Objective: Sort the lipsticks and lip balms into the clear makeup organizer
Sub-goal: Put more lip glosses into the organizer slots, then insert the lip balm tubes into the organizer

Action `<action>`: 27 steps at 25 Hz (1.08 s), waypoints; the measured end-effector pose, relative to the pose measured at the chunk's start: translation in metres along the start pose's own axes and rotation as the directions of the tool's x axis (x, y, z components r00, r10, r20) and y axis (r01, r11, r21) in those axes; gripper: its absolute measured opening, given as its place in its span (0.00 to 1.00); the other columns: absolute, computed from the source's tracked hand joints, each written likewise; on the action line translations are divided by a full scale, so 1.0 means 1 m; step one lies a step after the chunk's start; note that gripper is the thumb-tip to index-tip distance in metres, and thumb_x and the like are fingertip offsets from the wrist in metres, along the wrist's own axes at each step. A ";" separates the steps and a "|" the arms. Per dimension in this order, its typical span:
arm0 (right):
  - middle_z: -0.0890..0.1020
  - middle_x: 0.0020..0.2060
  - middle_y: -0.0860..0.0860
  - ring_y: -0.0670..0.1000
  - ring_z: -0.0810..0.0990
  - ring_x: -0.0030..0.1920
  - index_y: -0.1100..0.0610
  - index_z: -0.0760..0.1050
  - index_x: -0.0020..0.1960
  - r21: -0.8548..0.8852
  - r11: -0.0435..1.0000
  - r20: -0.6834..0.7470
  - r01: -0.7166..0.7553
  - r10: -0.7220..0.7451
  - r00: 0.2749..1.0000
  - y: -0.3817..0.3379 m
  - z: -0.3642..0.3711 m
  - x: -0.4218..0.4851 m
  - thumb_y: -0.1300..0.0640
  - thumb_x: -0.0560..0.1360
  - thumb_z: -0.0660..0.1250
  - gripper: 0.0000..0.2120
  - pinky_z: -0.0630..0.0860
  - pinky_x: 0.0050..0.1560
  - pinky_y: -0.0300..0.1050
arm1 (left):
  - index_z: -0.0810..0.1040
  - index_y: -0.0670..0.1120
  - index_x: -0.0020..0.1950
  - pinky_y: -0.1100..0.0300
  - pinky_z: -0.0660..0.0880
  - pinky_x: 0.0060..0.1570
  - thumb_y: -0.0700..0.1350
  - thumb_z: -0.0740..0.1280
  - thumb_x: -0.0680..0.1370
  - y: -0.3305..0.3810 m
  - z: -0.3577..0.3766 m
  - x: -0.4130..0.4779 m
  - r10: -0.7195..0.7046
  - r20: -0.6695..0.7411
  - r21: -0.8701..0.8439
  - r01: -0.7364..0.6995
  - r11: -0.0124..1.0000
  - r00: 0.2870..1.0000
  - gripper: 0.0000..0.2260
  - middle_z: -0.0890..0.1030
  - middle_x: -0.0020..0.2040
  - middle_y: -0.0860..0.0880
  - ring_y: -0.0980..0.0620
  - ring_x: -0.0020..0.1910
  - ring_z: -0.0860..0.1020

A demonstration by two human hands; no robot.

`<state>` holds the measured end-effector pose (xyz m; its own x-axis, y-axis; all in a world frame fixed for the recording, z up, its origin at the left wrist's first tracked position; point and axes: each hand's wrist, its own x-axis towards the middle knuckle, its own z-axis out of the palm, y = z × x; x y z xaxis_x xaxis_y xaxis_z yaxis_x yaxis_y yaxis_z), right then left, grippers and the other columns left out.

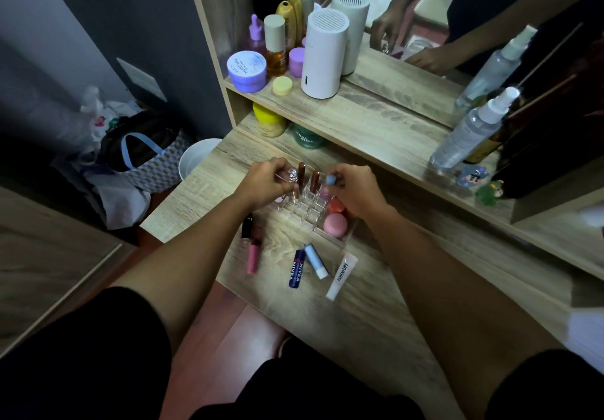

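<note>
Both forearms reach forward from the bottom of the view over the wooden tabletop (376, 305), bare to the dark short sleeves, and meet above the clear makeup organizer (310, 214) that sits near the tabletop's far edge.

The left hand (266, 184) is curled, knuckles up, at the organizer's left rear corner; its grip is pinched on a small clear, glittery piece (292, 175), though what that piece is cannot be made out. The right hand (354, 189) hovers over the organizer's right rear part, fingers bent downward, its grip clamped on a light blue capped tube (331, 180) held just above the compartments.

The organizer is transparent with a grid of small square slots. Two brown lipsticks (301, 176) stand upright in the back slots between the hands. Two round lip balms, one red-orange (336, 205) and one pink (335, 224), lie in its right-hand section.

Loose on the tabletop in front of the organizer lie a white squeeze tube (341, 277), a dark blue Nivea stick (296, 269), a pale blue stick (316, 261) touching it at the top end, a pink lip gloss (253, 254) and a black lipstick (247, 225) partly hidden by the left forearm.
</note>
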<state>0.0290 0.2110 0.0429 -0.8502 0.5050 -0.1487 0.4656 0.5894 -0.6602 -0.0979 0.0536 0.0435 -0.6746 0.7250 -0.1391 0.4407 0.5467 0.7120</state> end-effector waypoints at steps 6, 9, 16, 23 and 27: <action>0.83 0.50 0.57 0.47 0.78 0.41 0.58 0.77 0.58 -0.017 1.000 0.002 -0.017 0.017 1.000 0.001 0.008 0.003 0.63 0.71 0.71 0.15 0.75 0.42 0.37 | 0.78 0.43 0.51 0.67 0.69 0.37 0.42 0.75 0.69 0.002 0.003 0.000 0.016 0.020 -0.003 -0.016 1.000 1.000 0.13 0.78 0.41 0.49 0.53 0.40 0.76; 0.83 0.51 0.58 0.54 0.82 0.50 0.58 0.77 0.57 0.002 0.999 0.013 -0.035 0.035 0.999 0.002 0.008 0.002 0.62 0.69 0.73 0.17 0.80 0.51 0.48 | 0.78 0.43 0.51 0.64 0.70 0.40 0.42 0.74 0.69 0.003 0.005 0.000 0.027 0.001 0.010 -0.027 1.000 1.000 0.13 0.79 0.41 0.49 0.52 0.40 0.76; 0.81 0.47 0.56 0.49 0.77 0.44 0.60 0.76 0.54 0.039 0.996 -0.261 0.079 -0.066 0.963 -0.011 -0.003 -0.031 0.62 0.67 0.74 0.16 0.79 0.46 0.46 | 0.75 0.42 0.60 0.61 0.74 0.47 0.43 0.74 0.70 0.004 0.002 -0.024 -0.055 -0.090 -0.058 0.050 0.997 0.994 0.21 0.80 0.51 0.48 0.50 0.42 0.80; 0.85 0.47 0.60 0.58 0.82 0.49 0.62 0.79 0.52 -0.074 0.997 0.206 0.014 0.002 0.979 0.010 0.036 -0.092 0.61 0.72 0.70 0.09 0.78 0.54 0.51 | 0.78 0.42 0.43 0.58 0.72 0.39 0.47 0.72 0.71 -0.003 0.054 -0.107 -0.174 0.042 0.064 0.171 0.983 0.984 0.09 0.82 0.39 0.44 0.44 0.42 0.81; 0.84 0.49 0.59 0.59 0.81 0.52 0.62 0.77 0.53 -0.239 0.971 0.310 0.027 0.050 0.949 0.014 0.054 -0.096 0.56 0.71 0.71 0.14 0.75 0.50 0.49 | 0.71 0.46 0.41 0.60 0.66 0.38 0.54 0.73 0.68 -0.005 0.086 -0.121 -0.342 0.080 0.132 0.330 0.935 0.936 0.16 0.80 0.40 0.45 0.46 0.41 0.76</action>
<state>0.1039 0.1372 0.0081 -0.8601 0.3134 -0.4026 0.4877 0.7367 -0.4685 0.0328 -0.0009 -0.0023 -0.7350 0.5254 -0.4287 0.2677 0.8057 0.5284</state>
